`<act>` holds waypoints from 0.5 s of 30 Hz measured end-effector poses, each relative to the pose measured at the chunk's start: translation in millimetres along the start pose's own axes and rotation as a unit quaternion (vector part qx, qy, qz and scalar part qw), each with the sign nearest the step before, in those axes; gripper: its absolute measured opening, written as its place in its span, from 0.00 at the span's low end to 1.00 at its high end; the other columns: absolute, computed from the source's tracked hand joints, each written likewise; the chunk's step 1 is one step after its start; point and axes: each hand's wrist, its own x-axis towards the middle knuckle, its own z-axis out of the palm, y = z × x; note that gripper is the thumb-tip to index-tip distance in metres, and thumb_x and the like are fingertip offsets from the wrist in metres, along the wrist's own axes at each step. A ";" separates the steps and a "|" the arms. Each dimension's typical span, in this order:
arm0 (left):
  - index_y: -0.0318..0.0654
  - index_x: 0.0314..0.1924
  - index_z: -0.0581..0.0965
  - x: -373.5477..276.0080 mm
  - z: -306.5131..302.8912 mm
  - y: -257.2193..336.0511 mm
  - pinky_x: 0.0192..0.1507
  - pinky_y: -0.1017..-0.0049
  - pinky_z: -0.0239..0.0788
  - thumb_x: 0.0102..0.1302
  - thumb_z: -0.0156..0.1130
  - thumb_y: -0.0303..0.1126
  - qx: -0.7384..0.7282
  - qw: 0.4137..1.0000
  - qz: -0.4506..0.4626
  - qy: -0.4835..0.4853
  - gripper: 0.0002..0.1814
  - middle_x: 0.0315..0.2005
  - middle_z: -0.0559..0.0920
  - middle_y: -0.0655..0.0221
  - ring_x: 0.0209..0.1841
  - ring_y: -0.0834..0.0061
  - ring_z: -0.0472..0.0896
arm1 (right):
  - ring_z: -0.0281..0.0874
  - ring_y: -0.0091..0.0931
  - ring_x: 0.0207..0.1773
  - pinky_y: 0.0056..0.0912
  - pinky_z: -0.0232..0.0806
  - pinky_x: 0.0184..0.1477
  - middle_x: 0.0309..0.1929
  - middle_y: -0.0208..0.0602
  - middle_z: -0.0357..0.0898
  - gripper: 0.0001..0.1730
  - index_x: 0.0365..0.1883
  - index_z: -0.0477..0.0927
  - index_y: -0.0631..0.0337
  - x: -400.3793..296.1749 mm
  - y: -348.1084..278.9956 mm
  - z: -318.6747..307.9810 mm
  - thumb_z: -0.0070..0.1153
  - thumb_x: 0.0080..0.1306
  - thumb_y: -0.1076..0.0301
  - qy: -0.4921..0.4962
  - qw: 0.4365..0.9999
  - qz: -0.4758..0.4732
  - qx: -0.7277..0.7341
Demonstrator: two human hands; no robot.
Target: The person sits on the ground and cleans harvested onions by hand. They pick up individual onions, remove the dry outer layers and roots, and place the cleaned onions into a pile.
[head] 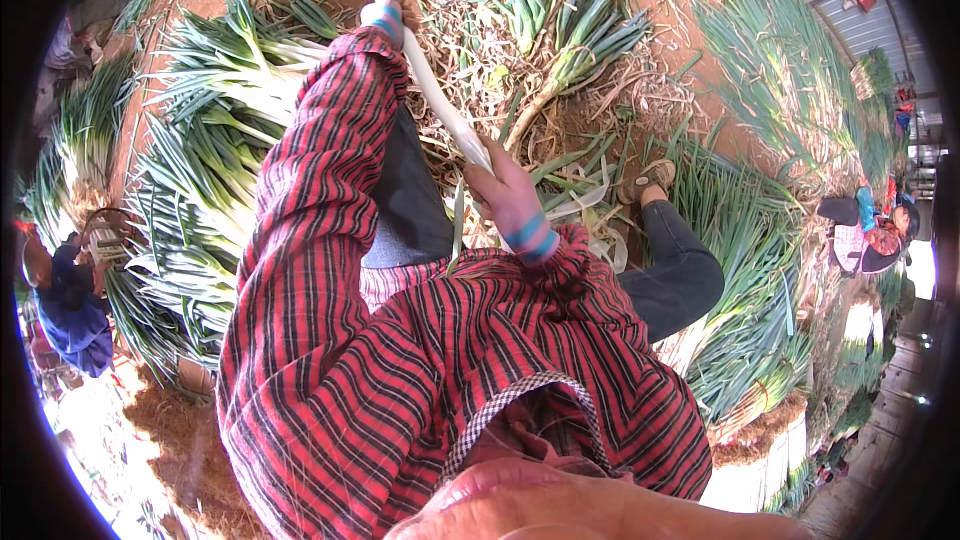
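A long green onion with a thick white stalk slants across the top middle. My left hand is closed around its upper part, just below the green leaves. Lower down, my right hand grips the other end of the white stalk, thumb and fingers around it. Both wrists have striped cuffs. Left of my left arm lies a pile of onions with clean white stalks. Untrimmed onions lie beyond my hands, among dry peeled leaves.
More green onions lie by my bent right leg, and a large heap stands at the upper right. Dry leaf litter covers the brown ground. One person is at the far left, another at the far right.
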 end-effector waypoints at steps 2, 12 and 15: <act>0.37 0.35 0.77 18.7 -3.8 -9.1 0.18 0.69 0.66 0.60 0.65 0.33 0.085 0.993 0.059 0.054 0.09 0.19 0.75 0.66 0.16 0.71 0.73 | 0.76 0.28 0.35 0.33 0.67 0.37 0.33 0.43 0.78 0.29 0.59 0.68 0.69 -17.8 -17.3 -3.6 0.52 0.64 0.61 0.002 0.999 0.039 -0.018; 0.34 0.36 0.76 167.0 -150.0 27.7 0.27 0.64 0.74 0.68 0.55 0.46 0.219 0.890 0.330 0.226 0.19 0.23 0.80 0.61 0.23 0.64 0.79 | 0.77 0.41 0.34 0.37 0.70 0.40 0.40 0.47 0.80 0.22 0.54 0.75 0.61 -80.6 88.0 -129.9 0.55 0.61 0.63 0.209 0.952 0.037 -0.222; 0.37 0.31 0.72 39.6 -69.2 58.5 0.21 0.69 0.67 0.70 0.54 0.38 -0.247 0.952 0.172 0.059 0.13 0.16 0.70 0.69 0.17 0.71 0.70 | 0.77 0.45 0.44 0.44 0.68 0.47 0.47 0.49 0.78 0.24 0.53 0.76 0.60 -68.0 110.5 -150.6 0.59 0.58 0.60 0.204 0.828 0.022 -0.521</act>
